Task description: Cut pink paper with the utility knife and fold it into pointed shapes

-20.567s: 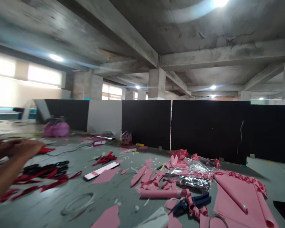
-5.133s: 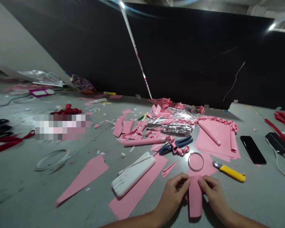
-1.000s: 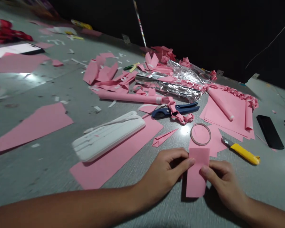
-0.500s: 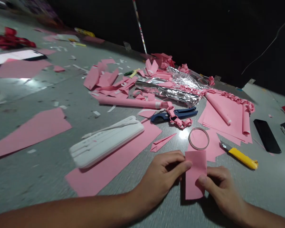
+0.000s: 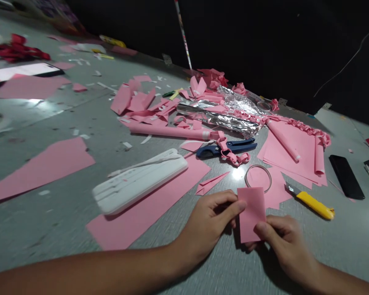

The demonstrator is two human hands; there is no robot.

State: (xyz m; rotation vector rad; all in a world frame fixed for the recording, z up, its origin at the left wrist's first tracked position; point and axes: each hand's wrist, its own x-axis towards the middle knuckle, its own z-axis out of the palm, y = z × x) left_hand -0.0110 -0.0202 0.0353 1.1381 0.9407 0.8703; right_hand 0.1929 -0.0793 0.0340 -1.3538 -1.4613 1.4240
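A small pink paper rectangle [image 5: 252, 213] is held upright between my two hands, above the grey surface. My left hand [image 5: 213, 219] pinches its left edge, thumb on the near face. On the right edge, lower down, my right hand [image 5: 281, 237] grips it with thumb in front and fingers behind. Just beyond the paper lies a thin tape ring [image 5: 258, 179], resting partly on a pink paper scrap [image 5: 278, 192]. A yellow utility knife [image 5: 315, 205] with its blade showing lies to the right. A folded pink paper piece [image 5: 212, 183] is left of the ring.
A white plastic device [image 5: 140, 180] lies on a pink sheet [image 5: 110, 235]. Beyond are blue-handled scissors [image 5: 209, 150], a pink paper chain [image 5: 232, 157], crumpled foil [image 5: 242, 106] and pink sheets [image 5: 304, 151]. A black phone [image 5: 346, 176] is at right. A dark wall rises behind.
The pink paper rectangle has risen slightly and its lower edge now sits higher, so it looks shorter. Both hands keep their grip on it. The view has shifted slightly.
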